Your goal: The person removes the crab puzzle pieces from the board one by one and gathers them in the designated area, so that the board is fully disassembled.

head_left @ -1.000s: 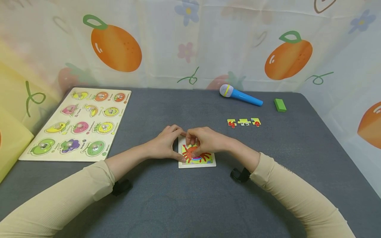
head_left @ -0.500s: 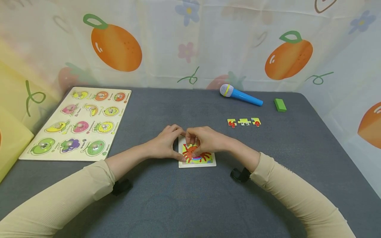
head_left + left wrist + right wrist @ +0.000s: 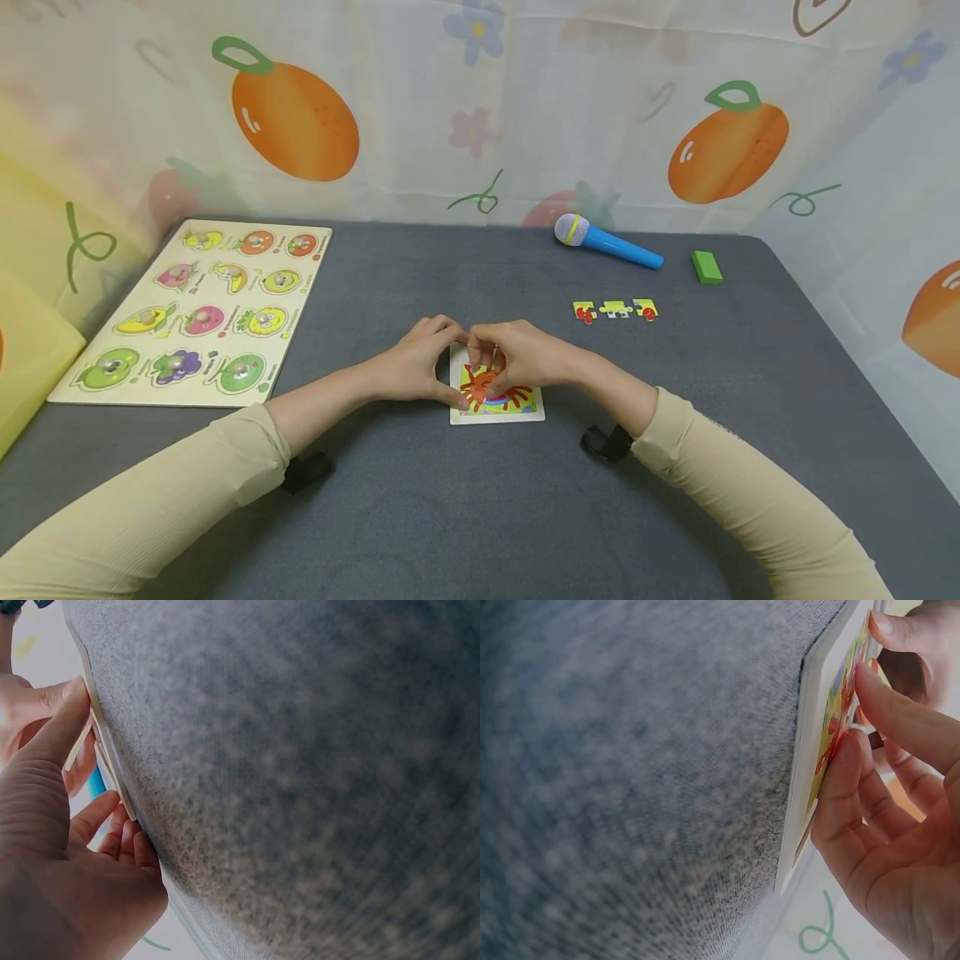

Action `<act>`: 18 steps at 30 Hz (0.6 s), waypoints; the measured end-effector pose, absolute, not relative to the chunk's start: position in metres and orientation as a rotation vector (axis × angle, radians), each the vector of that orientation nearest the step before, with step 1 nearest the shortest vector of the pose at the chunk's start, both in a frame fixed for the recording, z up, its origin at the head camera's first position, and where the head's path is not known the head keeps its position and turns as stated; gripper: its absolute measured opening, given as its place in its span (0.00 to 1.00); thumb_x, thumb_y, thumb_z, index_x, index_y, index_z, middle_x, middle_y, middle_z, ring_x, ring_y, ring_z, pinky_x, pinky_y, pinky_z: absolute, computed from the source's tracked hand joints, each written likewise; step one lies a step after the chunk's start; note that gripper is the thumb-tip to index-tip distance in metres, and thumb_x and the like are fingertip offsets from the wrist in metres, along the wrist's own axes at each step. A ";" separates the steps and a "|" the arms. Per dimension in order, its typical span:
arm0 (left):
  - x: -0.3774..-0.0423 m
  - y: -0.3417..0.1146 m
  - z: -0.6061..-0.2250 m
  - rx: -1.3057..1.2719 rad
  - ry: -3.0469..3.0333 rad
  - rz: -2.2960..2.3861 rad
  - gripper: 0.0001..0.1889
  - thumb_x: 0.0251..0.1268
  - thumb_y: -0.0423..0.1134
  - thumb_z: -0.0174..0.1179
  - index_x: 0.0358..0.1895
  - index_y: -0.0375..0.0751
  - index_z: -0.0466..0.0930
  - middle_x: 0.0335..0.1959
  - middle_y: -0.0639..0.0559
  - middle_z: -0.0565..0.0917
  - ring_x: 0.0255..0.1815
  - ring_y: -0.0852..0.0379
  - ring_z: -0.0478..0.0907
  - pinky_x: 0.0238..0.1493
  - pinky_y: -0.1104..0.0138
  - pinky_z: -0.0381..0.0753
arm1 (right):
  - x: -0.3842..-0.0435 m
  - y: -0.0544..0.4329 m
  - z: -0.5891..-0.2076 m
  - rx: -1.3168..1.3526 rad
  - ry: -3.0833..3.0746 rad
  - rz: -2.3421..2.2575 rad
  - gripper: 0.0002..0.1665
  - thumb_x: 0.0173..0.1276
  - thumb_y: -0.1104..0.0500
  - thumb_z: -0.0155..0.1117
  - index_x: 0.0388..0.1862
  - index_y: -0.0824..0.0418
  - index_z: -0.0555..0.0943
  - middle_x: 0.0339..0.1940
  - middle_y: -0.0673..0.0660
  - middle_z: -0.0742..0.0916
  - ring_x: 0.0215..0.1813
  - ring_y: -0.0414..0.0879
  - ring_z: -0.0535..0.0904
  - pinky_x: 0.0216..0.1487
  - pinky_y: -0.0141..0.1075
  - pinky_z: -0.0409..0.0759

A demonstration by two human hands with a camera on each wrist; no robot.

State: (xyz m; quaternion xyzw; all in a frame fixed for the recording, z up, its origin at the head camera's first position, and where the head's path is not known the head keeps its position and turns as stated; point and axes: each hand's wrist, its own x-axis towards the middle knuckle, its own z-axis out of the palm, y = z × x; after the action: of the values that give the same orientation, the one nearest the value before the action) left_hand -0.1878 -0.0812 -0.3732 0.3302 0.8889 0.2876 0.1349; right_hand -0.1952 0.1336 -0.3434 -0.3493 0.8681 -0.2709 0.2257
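Left hand (image 3: 411,367): clamped on square, white-bordered, red-and-yellow puzzle board (image 3: 498,420), presumably steadying it | Right hand (image 3: 527,354): pinching thin, tan-edged puzzle piece (image 3: 78,748), tilted, likely for control

Room in front of crab puzzle (image 3: 513,403); 3 pieces (image 3: 615,307), microphone (image 3: 613,243), green block (image 3: 707,267) obstruct far right; fruit board (image 3: 138,296) left.

1. Both arms are covered by pale beige, finely ribbed sleeves (image 3: 172,492).
2. Wide, turned-back cuffs (image 3: 658,429) are formed at the ends.
3. The right sleeve (image 3: 757,492) is marked with small dark print, unreadable.
4. Black devices (image 3: 307,473) are worn at both wrists.
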 end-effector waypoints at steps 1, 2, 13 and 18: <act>-0.188 -0.081 -0.373 0.957 2.577 0.832 0.41 0.43 0.53 0.79 0.62 0.40 0.73 0.61 0.43 0.71 0.63 0.44 0.65 0.64 0.48 0.68 | -0.195 0.134 -0.344 -0.965 2.391 -0.749 0.19 0.56 0.61 0.77 0.40 0.55 0.76 0.36 0.53 0.82 0.33 0.40 0.77 0.37 0.31 0.77; -0.188 -0.081 -0.373 0.958 2.577 0.831 0.41 0.43 0.53 0.79 0.62 0.40 0.73 0.61 0.43 0.71 0.63 0.44 0.65 0.64 0.48 0.68 | -0.196 0.134 -0.344 -0.966 2.390 -0.749 0.18 0.57 0.61 0.76 0.40 0.55 0.76 0.36 0.53 0.83 0.34 0.40 0.78 0.38 0.31 0.77; -0.188 -0.081 -0.372 0.969 2.587 0.840 0.42 0.42 0.53 0.79 0.62 0.39 0.73 0.59 0.44 0.73 0.62 0.44 0.66 0.63 0.49 0.68 | -0.198 0.135 -0.343 -0.895 2.353 -0.829 0.05 0.69 0.62 0.64 0.41 0.56 0.78 0.31 0.51 0.82 0.32 0.40 0.76 0.36 0.31 0.74; -0.187 -0.081 -0.372 0.968 2.586 0.843 0.42 0.41 0.53 0.79 0.62 0.40 0.74 0.59 0.44 0.73 0.62 0.44 0.66 0.63 0.49 0.68 | -0.198 0.137 -0.343 -0.876 2.329 -0.883 0.04 0.70 0.62 0.63 0.42 0.57 0.78 0.31 0.51 0.83 0.31 0.39 0.76 0.35 0.30 0.73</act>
State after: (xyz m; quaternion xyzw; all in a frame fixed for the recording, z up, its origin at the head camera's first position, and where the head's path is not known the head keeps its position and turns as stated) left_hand -0.1875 -0.0807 -0.3721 0.3324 0.8885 0.2896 0.1270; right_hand -0.1977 0.1374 -0.3434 -0.3214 0.8545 -0.3241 0.2481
